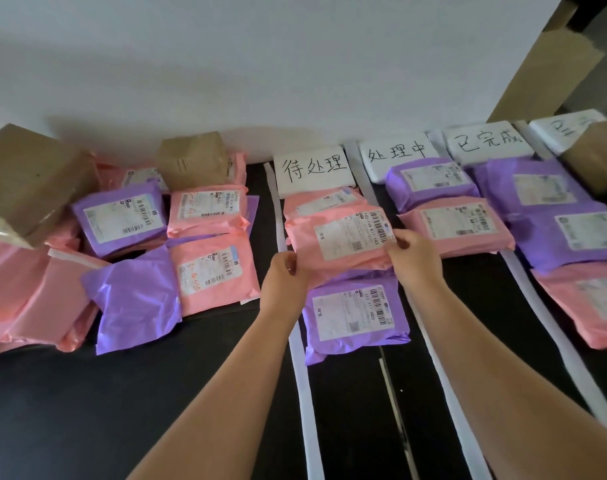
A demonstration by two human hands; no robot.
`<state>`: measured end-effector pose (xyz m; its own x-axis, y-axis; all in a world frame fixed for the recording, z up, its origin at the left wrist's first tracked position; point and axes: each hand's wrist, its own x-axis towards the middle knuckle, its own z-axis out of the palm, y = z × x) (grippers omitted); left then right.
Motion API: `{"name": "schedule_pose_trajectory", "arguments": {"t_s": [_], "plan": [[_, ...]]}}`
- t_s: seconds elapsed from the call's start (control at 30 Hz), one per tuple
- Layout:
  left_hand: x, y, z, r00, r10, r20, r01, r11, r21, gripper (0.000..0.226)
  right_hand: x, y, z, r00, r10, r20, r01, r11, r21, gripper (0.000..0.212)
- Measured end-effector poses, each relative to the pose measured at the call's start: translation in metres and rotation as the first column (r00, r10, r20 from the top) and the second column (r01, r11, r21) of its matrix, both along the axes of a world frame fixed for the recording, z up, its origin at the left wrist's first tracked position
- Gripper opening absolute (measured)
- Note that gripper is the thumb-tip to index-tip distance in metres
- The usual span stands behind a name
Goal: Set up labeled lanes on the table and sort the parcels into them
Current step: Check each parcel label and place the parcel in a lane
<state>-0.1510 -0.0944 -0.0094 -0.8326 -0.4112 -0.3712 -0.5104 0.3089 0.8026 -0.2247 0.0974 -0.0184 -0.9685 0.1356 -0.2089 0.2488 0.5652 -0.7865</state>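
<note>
The pink plastic mailer parcel with a white shipping label [340, 237] is at the centre of the frame, in the lane below the white card handwritten 待处理 [314, 169]. It overlaps another pink parcel above it and a purple plastic mailer [354, 317] below it. The left hand [288, 271] pinches its lower left edge with curled fingers, and the right hand [412, 252] grips its right edge beside the barcode. White paper strips [303, 393] bound the lane on the black table [122, 393]. Toward the right of the frame, lanes carded 处理中 [397, 155] and 已完成 [487, 142] hold purple and pink parcels (a fourth card at the upper right is cut off). At the left lies a loose heap of pink and purple mailers [205, 213], with a brown cardboard box [28, 181] resting on it.
</note>
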Motion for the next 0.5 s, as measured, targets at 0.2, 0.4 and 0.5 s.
{"name": "schedule_pose_trajectory", "arguments": {"t_s": [0.2,0.4,0.5], "plan": [[-0.014,0.004,-0.016,0.987,-0.105,0.124,0.113,0.992,-0.063,0.041,-0.012,0.0,-0.015,0.995,0.085,0.049,-0.087,0.995,0.043,0.031],[0.0,0.0,-0.018,0.988,-0.094,0.124,0.101,0.994,-0.05,0.053,0.001,0.003,-0.015,0.997,0.068,0.019,-0.069,0.997,0.039,0.03],[0.013,-0.007,-0.014,0.996,-0.04,0.075,0.044,0.998,-0.047,0.054,0.008,-0.004,-0.003,0.999,0.032,-0.015,-0.031,0.997,0.069,0.044]]}}
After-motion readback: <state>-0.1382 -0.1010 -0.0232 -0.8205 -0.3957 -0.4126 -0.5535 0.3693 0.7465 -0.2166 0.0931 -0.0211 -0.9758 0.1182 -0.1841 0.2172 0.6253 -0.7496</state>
